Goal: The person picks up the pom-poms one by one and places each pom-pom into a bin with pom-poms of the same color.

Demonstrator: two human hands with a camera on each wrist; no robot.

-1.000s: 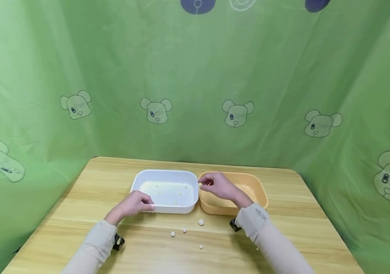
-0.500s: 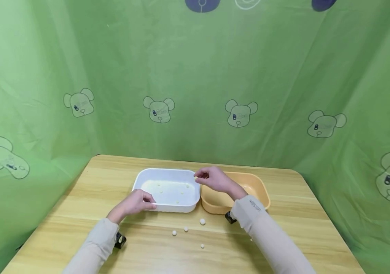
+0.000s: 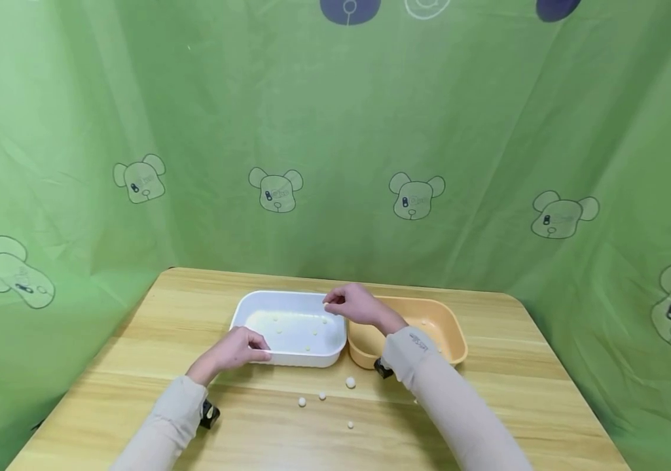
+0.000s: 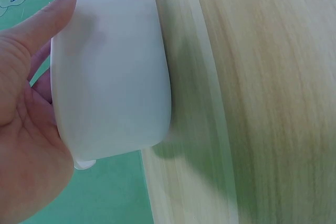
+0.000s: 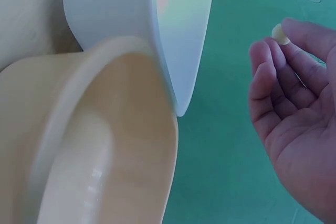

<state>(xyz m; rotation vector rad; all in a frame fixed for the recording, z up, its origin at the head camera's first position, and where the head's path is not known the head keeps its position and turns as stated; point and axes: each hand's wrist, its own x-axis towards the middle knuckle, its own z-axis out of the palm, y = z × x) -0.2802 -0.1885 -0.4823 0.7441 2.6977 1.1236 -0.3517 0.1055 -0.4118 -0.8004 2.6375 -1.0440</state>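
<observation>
My left hand (image 3: 232, 348) grips the near left rim of a white plastic basin (image 3: 306, 360), its thumb pressed on the outer wall in the left wrist view. Several small pale yellow balls (image 3: 308, 348) lie scattered on that basin's floor. Above the basin's right side is my right hand (image 3: 355, 306), pinching one small pale yellow ball (image 5: 280, 34) between thumb and forefinger; the other fingers are loosely curled in the right wrist view. An orange basin (image 3: 455, 327) stands right beside the white one, partly covered by the right hand and forearm, with a few small balls (image 3: 424, 322) inside.
Several whitish balls of differing size, among them a larger ball (image 3: 350, 383), lie on the wooden table (image 3: 276, 432) in front of the basins. One more sits by the right sleeve. A green curtain (image 3: 335, 131) surrounds the table at the back and sides.
My right hand has moved left with the pinched ball, from over the orange basin to over the white one. The left hand keeps its grip on the rim.
</observation>
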